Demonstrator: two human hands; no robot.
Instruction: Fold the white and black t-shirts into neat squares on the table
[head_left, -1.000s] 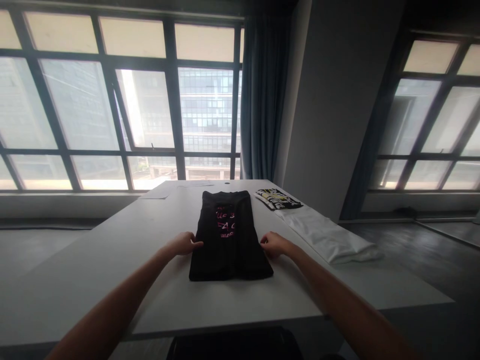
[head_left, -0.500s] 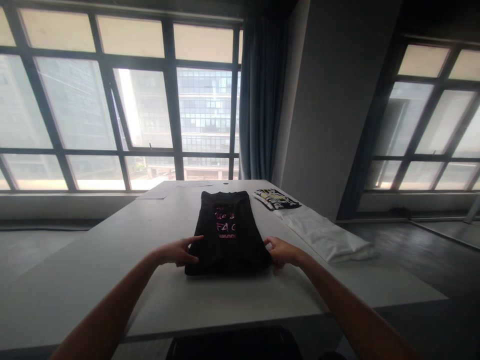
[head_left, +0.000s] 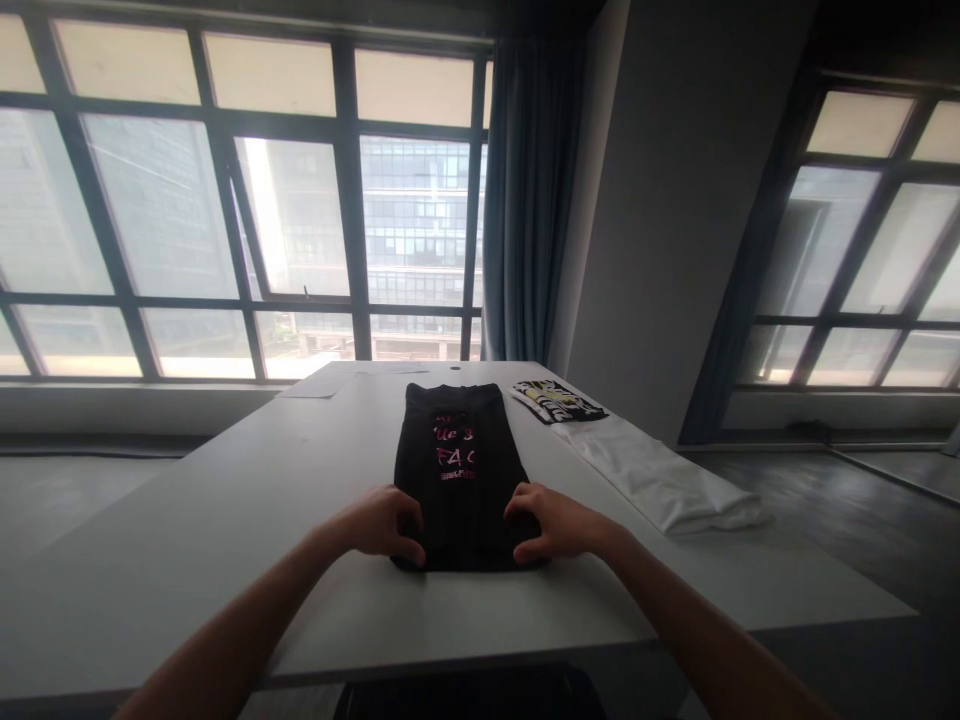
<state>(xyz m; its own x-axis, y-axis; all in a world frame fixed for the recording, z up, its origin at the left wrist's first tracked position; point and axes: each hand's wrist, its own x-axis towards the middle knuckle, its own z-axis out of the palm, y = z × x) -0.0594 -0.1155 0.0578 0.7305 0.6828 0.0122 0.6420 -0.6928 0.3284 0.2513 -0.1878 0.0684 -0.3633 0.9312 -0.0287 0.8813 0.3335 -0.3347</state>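
Observation:
A folded black T-shirt (head_left: 469, 520) with pink lettering lies on the white table (head_left: 330, 600) in front of me. At its near left corner, my left hand (head_left: 382, 522) touches the cloth, thumb and curled index finger apart. My right hand (head_left: 551, 522) rests over the near right side in the same way, a gap showing between thumb and forefinger. Neither hand visibly pinches the fabric; the other fingertips are partly hidden.
Right of the T-shirt lie a folded black, white and yellow patterned garment (head_left: 559, 402) and a white cloth (head_left: 660, 475). Sheets of paper (head_left: 309, 387) sit at the far left of the tabletop. Windows, a curtain (head_left: 517, 220) and a pillar stand beyond.
Both hands have come off the T-shirt's side edges and moved inward over its near corners. The T-shirt's near end looks narrower and sits slightly closer to me.

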